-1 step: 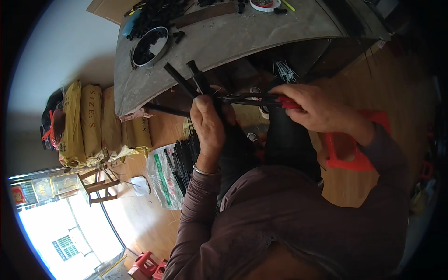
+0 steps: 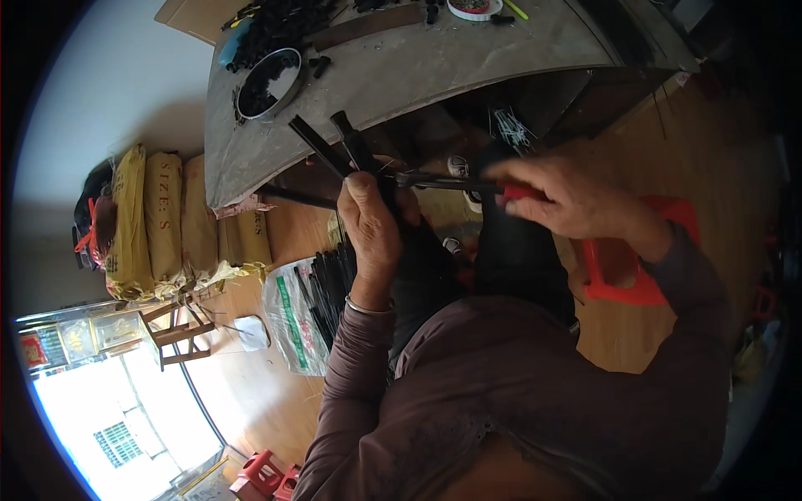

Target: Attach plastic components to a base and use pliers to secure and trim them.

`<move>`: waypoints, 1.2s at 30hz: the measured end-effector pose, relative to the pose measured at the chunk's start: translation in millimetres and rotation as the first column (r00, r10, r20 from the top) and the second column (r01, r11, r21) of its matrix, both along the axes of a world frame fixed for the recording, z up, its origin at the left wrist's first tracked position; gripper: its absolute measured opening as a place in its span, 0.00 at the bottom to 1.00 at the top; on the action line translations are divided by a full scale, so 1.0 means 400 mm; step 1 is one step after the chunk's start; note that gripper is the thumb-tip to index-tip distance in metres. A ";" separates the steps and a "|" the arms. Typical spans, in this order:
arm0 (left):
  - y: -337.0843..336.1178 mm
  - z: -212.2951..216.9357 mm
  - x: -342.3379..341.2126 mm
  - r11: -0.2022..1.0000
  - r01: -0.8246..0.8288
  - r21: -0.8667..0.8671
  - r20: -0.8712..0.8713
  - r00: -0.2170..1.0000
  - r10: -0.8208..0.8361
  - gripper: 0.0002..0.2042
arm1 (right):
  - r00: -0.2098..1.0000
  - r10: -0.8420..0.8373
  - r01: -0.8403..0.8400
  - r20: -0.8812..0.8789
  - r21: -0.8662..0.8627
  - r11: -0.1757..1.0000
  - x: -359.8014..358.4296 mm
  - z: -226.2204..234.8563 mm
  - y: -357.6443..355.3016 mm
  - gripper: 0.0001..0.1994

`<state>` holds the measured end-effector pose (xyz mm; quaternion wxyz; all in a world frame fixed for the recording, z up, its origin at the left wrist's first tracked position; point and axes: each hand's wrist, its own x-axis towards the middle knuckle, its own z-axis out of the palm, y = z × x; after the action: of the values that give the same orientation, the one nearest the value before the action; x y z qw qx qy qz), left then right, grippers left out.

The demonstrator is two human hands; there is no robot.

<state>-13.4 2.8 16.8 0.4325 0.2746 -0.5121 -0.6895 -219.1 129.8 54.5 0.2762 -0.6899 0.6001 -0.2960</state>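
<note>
My left hand is closed round slim black rods in front of the table's near edge. One plain black rod leans up and to the left. Beside it stands a black tube with a thicker end. From the right, my right hand, slightly blurred, is wrapped round the red handles of dark pliers. The pliers' jaws reach the black pieces just right of my left thumb. Whatever the jaws bite on is too small and dark to make out.
The grey table carries a round bowl and a heap of small black parts. Thin metal pins lie beyond my knee. A red stool stands right. Black rods lie on a plastic sack; full sacks stand left.
The pliers' handles have come closer together and turned a little, with my right hand shifting slightly. The black pieces in my left hand have tilted a little to the left.
</note>
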 end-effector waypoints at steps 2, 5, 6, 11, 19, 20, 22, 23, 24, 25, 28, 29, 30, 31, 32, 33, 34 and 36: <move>-0.003 -0.007 0.005 0.999 -0.013 -0.046 0.021 1.000 0.014 0.28 | 0.879 -0.106 -0.107 0.466 0.408 0.907 0.033 0.013 0.023 0.12; 0.006 0.008 0.004 0.989 -0.064 -0.134 0.135 0.987 0.082 0.27 | 0.179 -0.358 -0.588 0.916 0.392 0.708 0.089 -0.043 0.069 0.09; 0.006 0.001 0.004 0.994 -0.052 -0.095 0.099 0.993 0.061 0.27 | 0.179 -0.359 -0.587 0.916 0.392 0.708 0.078 -0.031 0.062 0.09; 0.034 0.012 -0.012 0.985 -0.127 -0.119 0.091 0.986 0.138 0.26 | 0.944 -0.051 -0.077 0.327 0.368 0.927 0.048 -0.014 0.020 0.11; 0.030 0.007 0.001 0.982 -0.124 -0.141 0.133 0.981 0.143 0.33 | 0.145 -0.349 -0.664 0.926 0.353 0.659 0.072 -0.043 0.044 0.13; 0.029 0.007 -0.002 0.981 -0.123 -0.151 0.145 0.979 0.146 0.34 | 0.145 -0.354 -0.658 0.924 0.357 0.663 0.056 -0.035 0.048 0.13; 0.033 0.005 0.004 0.976 -0.153 -0.155 0.164 0.970 0.178 0.34 | 0.741 -0.220 -0.469 0.634 0.723 0.507 0.041 0.037 0.004 0.12; 0.032 0.003 0.004 0.970 -0.178 -0.167 0.174 0.963 0.206 0.34 | 0.890 0.033 -0.381 0.455 0.702 0.601 0.036 0.032 -0.009 0.11; 0.029 0.002 0.007 0.969 -0.183 -0.165 0.175 0.962 0.211 0.34 | 0.890 0.037 -0.384 0.455 0.703 0.598 0.035 0.035 -0.010 0.11; 0.026 0.000 0.010 0.982 -0.135 -0.129 0.124 0.981 0.151 0.32 | 0.937 0.063 -0.257 0.343 0.557 0.790 0.032 0.041 -0.009 0.11; 0.023 0.004 0.009 0.992 -0.084 -0.096 0.055 0.994 0.089 0.30 | 0.914 -0.130 -0.080 0.383 0.485 0.871 0.026 0.041 0.002 0.12; 0.024 0.006 0.009 0.992 -0.076 -0.098 0.042 0.996 0.081 0.30 | 0.751 -0.235 -0.222 0.617 0.571 0.790 0.031 0.043 0.011 0.13; 0.029 0.004 0.016 0.992 -0.081 -0.099 0.050 0.995 0.086 0.30 | 0.517 -0.366 -0.389 0.774 0.593 0.705 0.038 0.039 0.022 0.13; 0.030 0.005 0.015 0.994 -0.066 -0.090 0.050 0.996 0.071 0.30 | 0.518 -0.368 -0.382 0.772 0.594 0.708 0.044 0.013 0.034 0.13; 0.030 0.006 0.012 0.995 -0.052 -0.082 0.049 0.997 0.056 0.30 | 0.326 -0.354 -0.526 0.877 0.479 0.703 0.053 -0.037 0.044 0.13; 0.029 0.005 0.014 0.996 -0.051 -0.078 0.048 0.997 0.055 0.30 | 0.114 -0.346 -0.642 0.931 0.334 0.690 0.061 -0.057 0.049 0.13; 0.024 0.004 0.019 0.996 -0.025 -0.082 0.034 0.999 0.027 0.29 | 0.115 -0.350 -0.641 0.930 0.338 0.689 0.045 -0.058 0.044 0.13; 0.024 0.002 0.022 0.997 -0.001 -0.082 0.023 1.000 0.003 0.29 | 0.411 -0.231 -0.682 0.882 0.466 0.563 0.012 -0.035 0.007 0.13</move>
<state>-4.7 12.3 17.7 0.4382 0.2652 -0.5445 -0.6642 -214.1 132.8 40.5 0.8594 -0.3130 0.3074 -0.2626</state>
